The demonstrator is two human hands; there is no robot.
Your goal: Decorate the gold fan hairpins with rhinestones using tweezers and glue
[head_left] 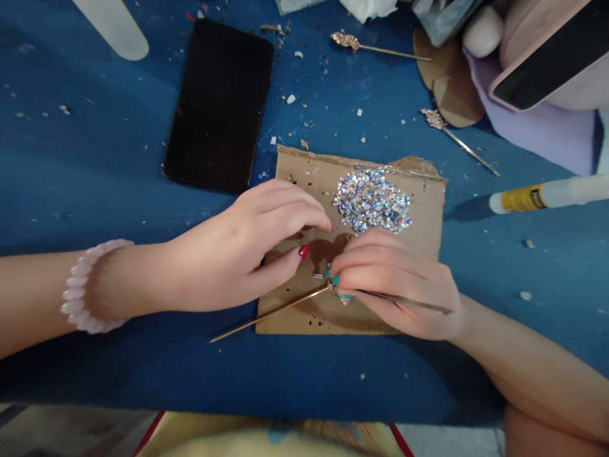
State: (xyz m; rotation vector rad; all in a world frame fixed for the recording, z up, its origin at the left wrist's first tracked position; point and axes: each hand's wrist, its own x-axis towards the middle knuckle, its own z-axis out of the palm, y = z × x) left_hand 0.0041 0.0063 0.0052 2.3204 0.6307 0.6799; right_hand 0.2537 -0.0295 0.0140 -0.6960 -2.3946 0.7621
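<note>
My right hand [399,279] is closed around thin dark tweezers [409,302], whose back end lies across the hand. Right at its fingertips is the ornate head of a metal hairpin [271,313]; the pin's long stem slants down-left past the cardboard edge. Teal patches show around that head, partly hidden by the fingers. Hovering over the left part of the cardboard [295,324], my left hand [228,247] has its thumb and fingers apart and holds nothing. A pile of small glittery chips [372,200] lies on the cardboard just beyond my right hand.
A black phone-like slab [219,105] lies at upper left on the blue table [95,158]. Two more hairpins, one upper [380,49] and one lower [466,147], lie at upper right. A glue tube [542,195] is at the right. Scattered scraps dot the table.
</note>
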